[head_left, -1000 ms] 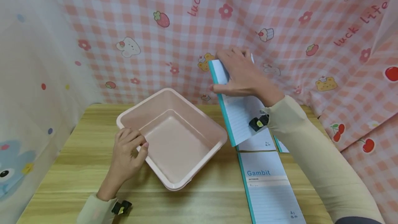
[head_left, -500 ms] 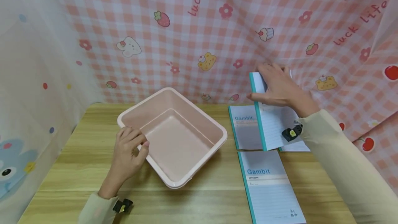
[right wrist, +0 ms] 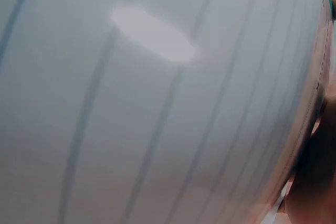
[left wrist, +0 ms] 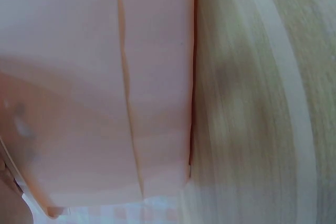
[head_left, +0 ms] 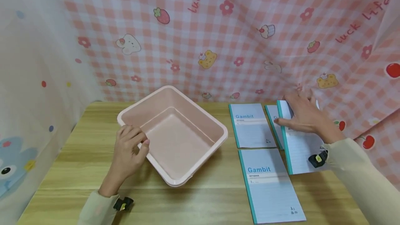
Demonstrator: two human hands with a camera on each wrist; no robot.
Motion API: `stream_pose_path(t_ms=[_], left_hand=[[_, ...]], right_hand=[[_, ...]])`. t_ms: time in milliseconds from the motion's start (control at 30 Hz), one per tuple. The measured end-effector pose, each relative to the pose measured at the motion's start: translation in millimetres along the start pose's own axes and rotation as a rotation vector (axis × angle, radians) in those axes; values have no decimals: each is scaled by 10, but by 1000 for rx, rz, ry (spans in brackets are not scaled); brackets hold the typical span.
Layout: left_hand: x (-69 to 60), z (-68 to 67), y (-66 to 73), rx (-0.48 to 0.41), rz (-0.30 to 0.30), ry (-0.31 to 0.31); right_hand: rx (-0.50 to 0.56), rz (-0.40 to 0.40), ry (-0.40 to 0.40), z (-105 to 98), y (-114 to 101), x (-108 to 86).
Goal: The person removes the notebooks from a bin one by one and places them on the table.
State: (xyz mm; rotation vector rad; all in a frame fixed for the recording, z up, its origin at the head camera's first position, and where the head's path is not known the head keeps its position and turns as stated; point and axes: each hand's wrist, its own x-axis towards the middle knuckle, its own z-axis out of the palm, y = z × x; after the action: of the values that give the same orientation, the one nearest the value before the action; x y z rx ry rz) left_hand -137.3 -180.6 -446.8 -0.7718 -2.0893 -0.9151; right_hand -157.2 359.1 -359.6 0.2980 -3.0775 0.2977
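My right hand (head_left: 304, 114) grips a white-blue notebook with a teal spine (head_left: 303, 152) from above, thumb at the spine side and fingers over the far part. In the right wrist view the notebook's lined cover (right wrist: 157, 108) fills most of the picture. It overlaps another notebook (head_left: 272, 112) lying at the back right of the table. My left hand (head_left: 129, 152) holds the left rim of a pink plastic basin (head_left: 178, 145), fingers curled over the edge. The basin's outer wall (left wrist: 157, 87) takes up the left of the left wrist view.
Two more Gambit notebooks lie flat right of the basin, one at the back (head_left: 253, 134) and one in front (head_left: 273, 197). The wooden table (head_left: 200, 204) ends at a pink checked curtain (head_left: 187, 51) behind.
My right hand has carried the notebook right and downward, from beside the basin to the right side of the table, uncovering the back notebook. The left hand and basin stay in place.
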Motion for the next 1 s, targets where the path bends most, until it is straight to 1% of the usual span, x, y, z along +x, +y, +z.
stream_pose_path(t_ms=[200,333,533,733,867,1000], left_hand=[[3,-9,-4,4,-1,-5],[1,-19,-5,7,2,-2],[-6,-38,-1,9,3,1],[-10,-29,2,5,0,3],[-7,-13,2,4,1,-1],[-6,-9,-1,4,-1,-2]], right_hand=[[-22,44,-63,286,245,-253],[-55,51,-98,459,334,-401],[-65,33,-116,706,386,-583],[-75,25,-127,908,437,-739],[-79,37,-157,1010,468,-826],[-78,45,-169,1060,464,-895]])
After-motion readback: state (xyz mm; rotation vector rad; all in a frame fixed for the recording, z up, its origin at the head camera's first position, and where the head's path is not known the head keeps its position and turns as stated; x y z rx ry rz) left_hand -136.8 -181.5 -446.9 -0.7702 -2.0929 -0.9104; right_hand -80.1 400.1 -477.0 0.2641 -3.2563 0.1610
